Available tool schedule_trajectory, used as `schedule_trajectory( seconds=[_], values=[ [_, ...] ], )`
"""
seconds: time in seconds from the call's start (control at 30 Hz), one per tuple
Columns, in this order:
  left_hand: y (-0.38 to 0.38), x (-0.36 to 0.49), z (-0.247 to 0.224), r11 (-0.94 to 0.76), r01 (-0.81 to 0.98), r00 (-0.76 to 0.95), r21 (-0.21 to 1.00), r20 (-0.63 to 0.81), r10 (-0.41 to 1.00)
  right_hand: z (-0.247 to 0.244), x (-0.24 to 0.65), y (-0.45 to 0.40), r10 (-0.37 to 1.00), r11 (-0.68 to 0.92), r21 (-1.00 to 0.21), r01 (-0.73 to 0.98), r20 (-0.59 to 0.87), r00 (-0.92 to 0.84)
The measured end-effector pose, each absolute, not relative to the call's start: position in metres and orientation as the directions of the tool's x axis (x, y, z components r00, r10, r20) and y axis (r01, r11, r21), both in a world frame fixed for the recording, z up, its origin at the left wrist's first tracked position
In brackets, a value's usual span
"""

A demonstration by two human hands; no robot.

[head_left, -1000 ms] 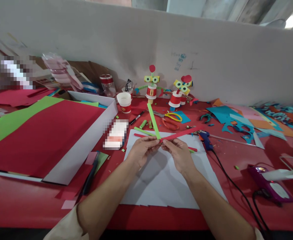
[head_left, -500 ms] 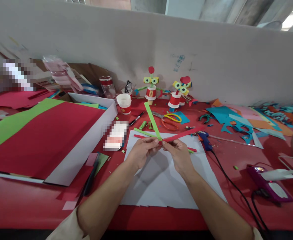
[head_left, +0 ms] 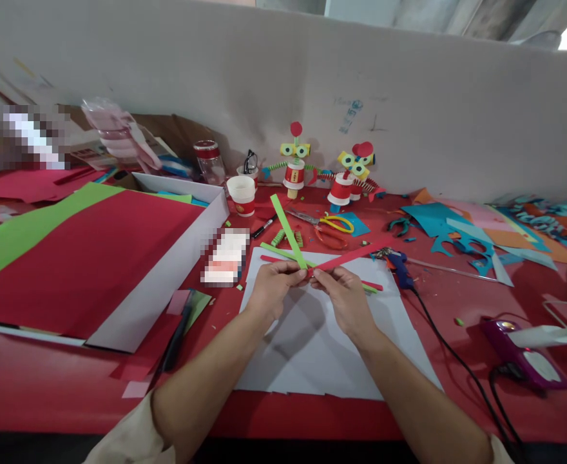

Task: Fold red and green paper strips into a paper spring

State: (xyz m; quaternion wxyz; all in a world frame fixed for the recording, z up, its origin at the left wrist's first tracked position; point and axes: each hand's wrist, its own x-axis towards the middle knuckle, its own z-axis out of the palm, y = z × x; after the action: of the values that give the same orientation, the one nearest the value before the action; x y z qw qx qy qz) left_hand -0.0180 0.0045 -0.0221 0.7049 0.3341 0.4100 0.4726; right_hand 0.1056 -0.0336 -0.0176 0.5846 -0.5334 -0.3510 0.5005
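My left hand (head_left: 274, 287) and my right hand (head_left: 344, 293) meet above a white sheet (head_left: 312, 354), fingers closed on the joined ends of two paper strips. A green strip (head_left: 287, 229) slants up and to the left from my left fingertips. The red strip (head_left: 355, 254) reaches up and to the right from my right fingertips. Where the strips meet is partly hidden by the fingers. Beneath and behind the hands, another green strip (head_left: 276, 251) and another red strip (head_left: 373, 285) lie on the sheet.
A glue gun (head_left: 400, 269) with a black cable lies right of the sheet. Scissors (head_left: 334, 225), a marker (head_left: 264, 227) and cup figures (head_left: 294, 175) are behind. A box of coloured paper (head_left: 158, 270) stands left; a purple power strip (head_left: 525, 354) lies right.
The green strip leans further left than before. Both hands keep their pinch at nearly the same spot. The whole view has shifted slightly.
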Motion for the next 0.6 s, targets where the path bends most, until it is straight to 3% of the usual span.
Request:
schedule_trajectory(
  seconds=[0.17, 0.43, 0.6],
  values=[
    [0.0026, -0.0148, -0.0235, 0.317, -0.433, 0.190, 0.844, -0.258, 0.947, -0.0161, 0.1050, -0.0331, 0.964, -0.076, -0.942, -0.327, -0.153, 0.218],
    [0.0004, -0.0146, -0.0194, 0.379, -0.433, 0.292, 0.818, -0.270, 0.917, -0.0188, 0.1063, -0.0347, 0.968, 0.048, -0.994, -0.097, 0.022, 0.250],
    [0.0010, -0.0169, -0.0202, 0.385, -0.340, 0.372, 0.858, -0.253, 0.893, -0.0189, 0.1097, -0.0338, 0.967, 0.036, -0.998, -0.046, 0.023, 0.252]
  ],
)
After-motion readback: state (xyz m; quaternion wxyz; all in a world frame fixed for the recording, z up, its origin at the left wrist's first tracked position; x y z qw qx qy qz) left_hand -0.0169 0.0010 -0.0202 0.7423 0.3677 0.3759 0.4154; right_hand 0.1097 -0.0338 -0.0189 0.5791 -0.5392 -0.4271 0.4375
